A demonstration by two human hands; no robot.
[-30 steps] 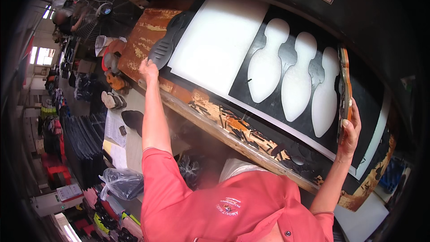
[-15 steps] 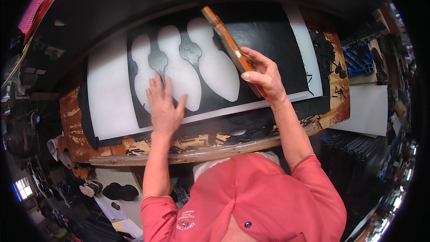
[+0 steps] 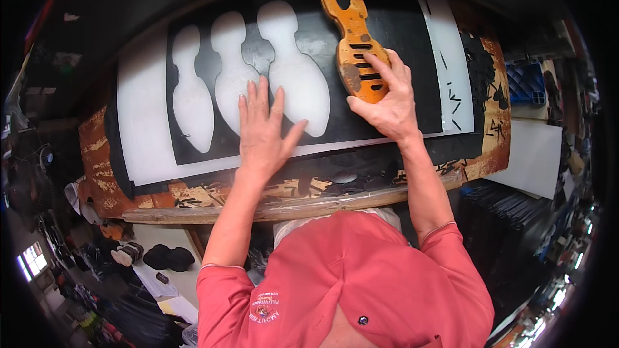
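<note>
A black sheet (image 3: 396,38) lies over a white board with three sole-shaped cut-outs in it, where white shows through. My left hand (image 3: 263,132) rests with spread fingers across the middle and right cut-outs (image 3: 298,84). To the right, my right hand (image 3: 390,100) grips the lower end of an orange sole-shaped cutting die (image 3: 354,32). The die has several dark slots and a hole in its narrower far end. It sits flat or nearly flat over the sheet; whether it touches is hard to tell.
The white board (image 3: 145,122) lies on a worn brown table (image 3: 97,154) with a wooden front edge (image 3: 290,211). Black scraps (image 3: 487,77) are strewn to the right and along the front. A blue tray (image 3: 525,84) and white panel (image 3: 532,158) are farther right.
The cutting die has turned from edge-up to face-up and moved right, still in my right hand. My left hand has slid right, and the whole view has shifted slightly.
</note>
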